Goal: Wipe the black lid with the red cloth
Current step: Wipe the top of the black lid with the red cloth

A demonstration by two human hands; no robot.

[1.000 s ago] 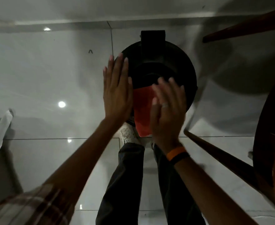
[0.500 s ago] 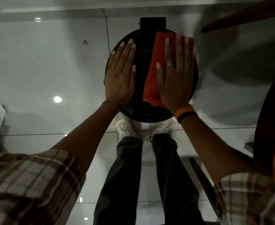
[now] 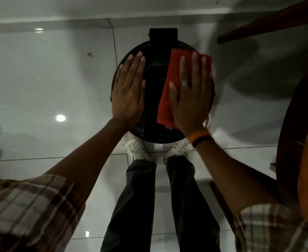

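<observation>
Both hands are flat on the black lid [image 3: 155,77], which sits round and glossy just ahead of the white shoes [image 3: 136,149]. Left hand [image 3: 129,91] lies palm down on its left side, fingers straight and close together, gripping nothing. Right hand [image 3: 190,93] presses the red cloth [image 3: 169,84] onto the lid's right half, fingers spread wide over the soft folded fabric. An orange wristband [image 3: 198,134] with a black band beside it circles that wrist. A small logo marks the right shoe, too tiny to read. The tiled floor [image 3: 49,79] gleams all around.
</observation>
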